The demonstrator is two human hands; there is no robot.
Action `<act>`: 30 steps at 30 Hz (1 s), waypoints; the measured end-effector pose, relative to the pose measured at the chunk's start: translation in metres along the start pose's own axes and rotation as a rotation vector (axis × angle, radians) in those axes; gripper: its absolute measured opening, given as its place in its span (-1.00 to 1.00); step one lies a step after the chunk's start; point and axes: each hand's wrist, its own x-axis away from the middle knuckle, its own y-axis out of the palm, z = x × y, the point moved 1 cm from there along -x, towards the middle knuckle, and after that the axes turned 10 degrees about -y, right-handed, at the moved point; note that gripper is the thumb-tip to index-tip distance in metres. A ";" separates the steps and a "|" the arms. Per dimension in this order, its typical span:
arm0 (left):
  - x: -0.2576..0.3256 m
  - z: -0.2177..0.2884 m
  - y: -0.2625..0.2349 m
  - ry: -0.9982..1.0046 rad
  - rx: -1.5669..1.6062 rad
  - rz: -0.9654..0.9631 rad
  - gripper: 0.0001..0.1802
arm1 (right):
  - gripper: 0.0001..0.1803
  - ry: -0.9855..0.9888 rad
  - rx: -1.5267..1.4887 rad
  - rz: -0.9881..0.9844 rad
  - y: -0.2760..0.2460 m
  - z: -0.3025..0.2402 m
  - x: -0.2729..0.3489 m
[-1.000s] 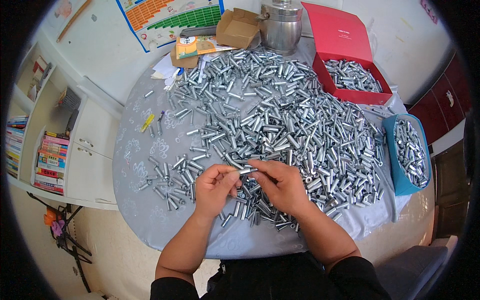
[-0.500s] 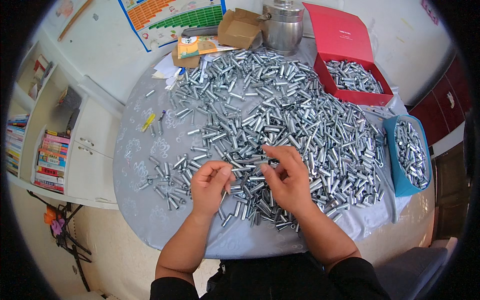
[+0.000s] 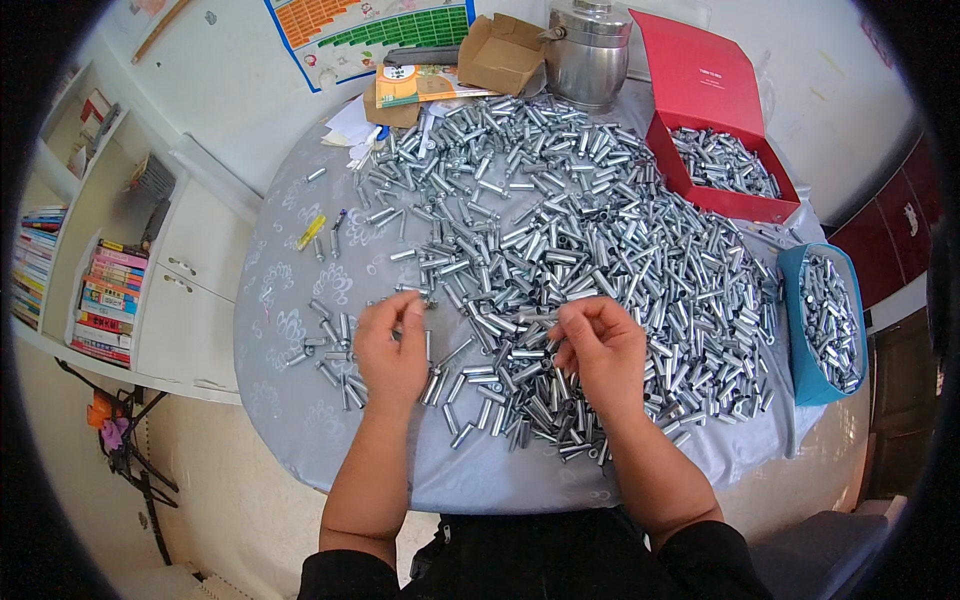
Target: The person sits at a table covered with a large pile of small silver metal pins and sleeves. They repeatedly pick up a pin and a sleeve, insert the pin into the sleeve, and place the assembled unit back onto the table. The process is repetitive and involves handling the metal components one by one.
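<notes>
Heaped over the round table is a wide pile of short silvery metal sleeves and bolts [image 3: 690, 300]. My left hand [image 3: 392, 350] hovers over the left part of the pile, its fingers curled closed. A bit of metal shows by those fingertips, but I cannot tell whether it is held or lies behind them. To the right, my right hand [image 3: 608, 355] is over the near middle of the heap, thumb and fingers pinched together. What sits in that pinch, if anything, is too small to make out. The hands are apart, with loose sleeves between them.
A red box [image 3: 735, 205] full of metal pieces stands at the back right, lid up. Beside the right edge is a blue bin [image 3: 800, 340] of similar pieces. A steel pot [image 3: 588, 60], an open cardboard box [image 3: 500, 55] and a yellow marker-like object [image 3: 311, 232] also lie on the tablecloth [image 3: 290, 420].
My left hand has moved slightly left and up, away from the right. My right hand has shifted right and a little down, its spread fingers now drawn into a pinch. The view has shifted slightly.
</notes>
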 end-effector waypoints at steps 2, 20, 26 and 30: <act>-0.011 -0.002 -0.008 0.187 -0.281 0.119 -0.82 | -0.88 -0.133 -0.089 0.140 -0.003 0.002 -0.002; -0.007 -0.019 -0.001 0.144 -0.518 -0.111 -0.78 | -0.83 -0.219 -0.134 0.112 0.004 0.011 0.001; -0.004 -0.001 -0.004 0.166 -0.561 -0.137 -0.77 | -0.83 -0.200 -0.141 0.101 0.004 0.012 0.002; 0.000 0.000 0.001 0.183 -0.557 -0.184 -0.81 | -0.84 -0.201 -0.114 0.073 0.005 0.013 0.003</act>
